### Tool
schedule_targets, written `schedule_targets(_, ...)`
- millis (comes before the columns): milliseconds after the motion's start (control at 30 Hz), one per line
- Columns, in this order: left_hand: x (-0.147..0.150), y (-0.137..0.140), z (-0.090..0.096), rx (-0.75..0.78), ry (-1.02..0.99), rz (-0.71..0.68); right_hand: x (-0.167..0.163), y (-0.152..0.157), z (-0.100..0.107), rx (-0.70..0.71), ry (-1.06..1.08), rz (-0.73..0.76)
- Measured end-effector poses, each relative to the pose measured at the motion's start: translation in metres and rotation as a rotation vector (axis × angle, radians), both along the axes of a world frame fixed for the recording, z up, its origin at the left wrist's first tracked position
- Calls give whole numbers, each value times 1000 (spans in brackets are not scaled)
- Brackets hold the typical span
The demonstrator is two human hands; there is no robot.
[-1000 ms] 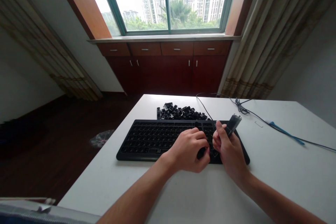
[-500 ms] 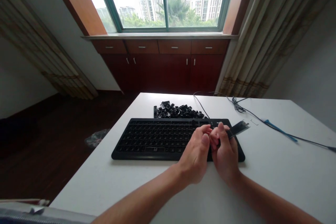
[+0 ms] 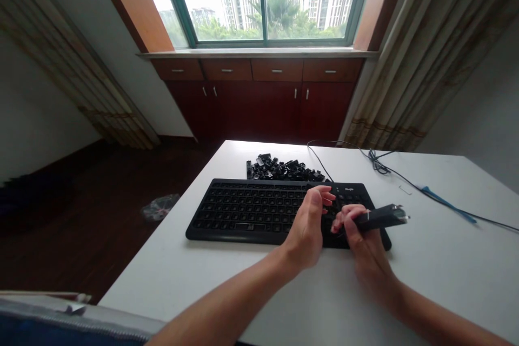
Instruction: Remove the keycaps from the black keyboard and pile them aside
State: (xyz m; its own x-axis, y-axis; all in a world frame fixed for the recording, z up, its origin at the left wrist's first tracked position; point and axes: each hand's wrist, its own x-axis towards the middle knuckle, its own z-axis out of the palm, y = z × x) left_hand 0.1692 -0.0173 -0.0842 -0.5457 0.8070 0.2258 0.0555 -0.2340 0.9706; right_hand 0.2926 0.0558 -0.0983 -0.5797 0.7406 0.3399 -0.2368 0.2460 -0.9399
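Observation:
A black keyboard (image 3: 239, 235) with its keycaps off lies on the white table, my hands over its right part. My left hand (image 3: 307, 230) is raised above the keys, fingers bent loosely and apart, with nothing visible in them. Closed round a black, bar-shaped tool (image 3: 385, 217) is my right hand (image 3: 363, 235). The tool's shiny end points right; its exact kind is unclear, and my fingers cover the other end. Behind the keyboard is a heap of loose black keycaps (image 3: 284, 168).
The white table (image 3: 446, 270) carries a bundled black cable (image 3: 379, 165), a blue strip-like item (image 3: 448, 204) and a small bent wire (image 3: 404, 190) on the right. A clear plastic bag (image 3: 160, 207) lies on the floor to the left. Cabinets (image 3: 259, 108) stand beyond the table.
My hands have moved apart, the right one shifting right and down with the black tool, which now lies more level. My left hand's fingers have lifted and spread. The view has shifted slightly.

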Motion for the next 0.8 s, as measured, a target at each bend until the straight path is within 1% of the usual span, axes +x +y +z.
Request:
schedule_targets(67,2,-1,0,10,0,-3,2,4,2,128,-33,59)
schedule_targets(100,2,-2,1,11,-7,-9,2,8,4,168,-59,99)
schedule_targets(167,3,-3,1,8,-9,-25,1,17,8,209,-102,158)
schedule_targets(300,2,-8,3,-4,116,-77,-10,32,17,281,-81,169)
schedule_targets(367,1,-9,4,19,155,-108,-20,31,19,271,-117,188)
schedule_targets(400,0,-9,4,36,153,-112,-26,29,20,249,-130,173)
schedule_targets(533,4,-4,3,76,56,-85,-49,7,21,130,-154,-34)
schedule_targets(600,7,0,4,70,-4,-52,-59,-2,21,88,-158,-109)
schedule_targets(700,12,5,7,14,-32,43,-68,-8,23,76,-207,-134)
schedule_targets(800,15,6,11,-42,2,110,-68,-7,22,59,-220,-135)
